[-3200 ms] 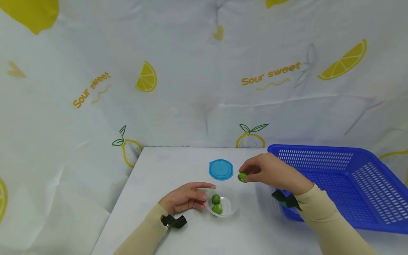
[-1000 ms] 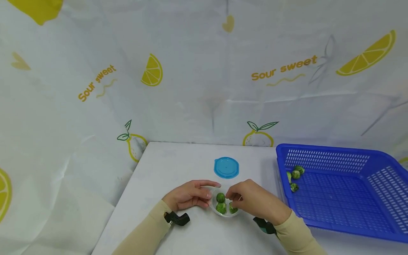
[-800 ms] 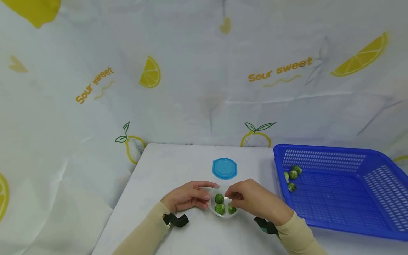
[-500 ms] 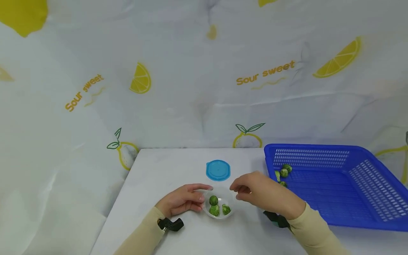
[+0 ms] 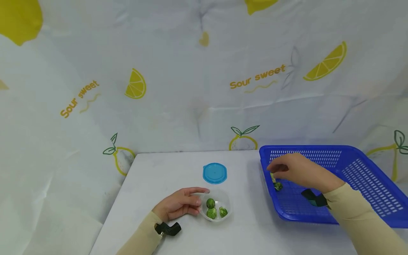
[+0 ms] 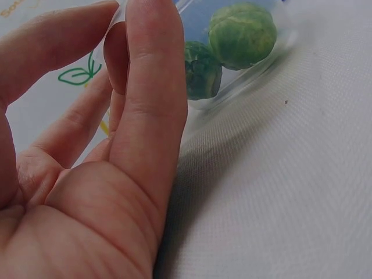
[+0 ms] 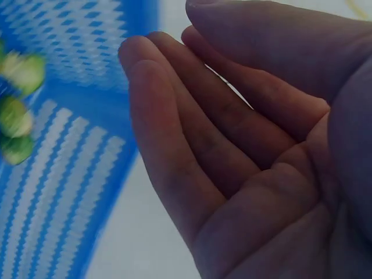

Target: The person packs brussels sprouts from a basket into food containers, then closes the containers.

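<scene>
My left hand (image 5: 178, 204) steadies a clear plastic bowl (image 5: 225, 198) on the table, its thumb and fingers holding the near-left side. Inside the bowl lie three Brussels sprouts (image 5: 211, 213); two show through the wall in the left wrist view, past the thumb (image 6: 152, 75). My right hand (image 5: 299, 170) hovers over the left end of a blue plastic basket (image 5: 309, 147). Its fingers are loosely bent and nothing is between them in the right wrist view. Several sprouts (image 5: 278, 186) lie in that end of the basket, partly hidden by the hand.
A blue lid (image 5: 215, 173) lies flat on the white table (image 5: 165, 170) behind the bowl. The basket's tall left wall stands between the bowl and the sprouts in it. A white cloth printed with lemons (image 5: 172, 117) hangs behind the table.
My right hand brought a sprout from the basket to the bowl, let it go there beside two others, then moved right, back over the basket. The left hand stayed at the bowl.
</scene>
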Available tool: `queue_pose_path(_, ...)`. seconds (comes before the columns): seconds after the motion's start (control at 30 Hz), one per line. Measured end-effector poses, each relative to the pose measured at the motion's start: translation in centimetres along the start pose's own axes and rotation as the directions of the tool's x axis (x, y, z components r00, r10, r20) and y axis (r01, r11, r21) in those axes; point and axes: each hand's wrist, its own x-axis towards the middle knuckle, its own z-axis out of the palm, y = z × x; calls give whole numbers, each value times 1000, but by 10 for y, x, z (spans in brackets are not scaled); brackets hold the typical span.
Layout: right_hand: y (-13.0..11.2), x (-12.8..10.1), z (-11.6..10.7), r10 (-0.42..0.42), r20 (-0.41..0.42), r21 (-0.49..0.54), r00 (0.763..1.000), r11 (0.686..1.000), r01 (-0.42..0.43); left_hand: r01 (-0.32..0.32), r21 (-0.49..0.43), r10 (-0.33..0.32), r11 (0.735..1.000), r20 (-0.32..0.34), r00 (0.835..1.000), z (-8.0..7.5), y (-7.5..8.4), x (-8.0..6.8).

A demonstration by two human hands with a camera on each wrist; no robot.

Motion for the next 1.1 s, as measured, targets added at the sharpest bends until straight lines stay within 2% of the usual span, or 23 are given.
queue_pose_path(0.3, 52, 13, -11, 60, 42, -30, 997, 998, -59, -8, 3, 8, 1000, -11, 1000, -1, -2, -3)
queue_pose_path(0.6, 100, 24, -11, 121, 55, -8, 991, 993, -121, -7, 11, 7, 1000, -3, 1000, 0, -1, -3)
queue_pose_path(0.8, 114, 30, -8, 132, 64, 12, 989, 991, -133, -6, 15, 6, 1000, -6, 1000, 1, 1, -4)
queue_pose_path(1.1, 118, 38, 0, 138, 57, 11, 989, 990, -139, 1, 19, 0, 1000, -13, 1000, 1, 2, -2)
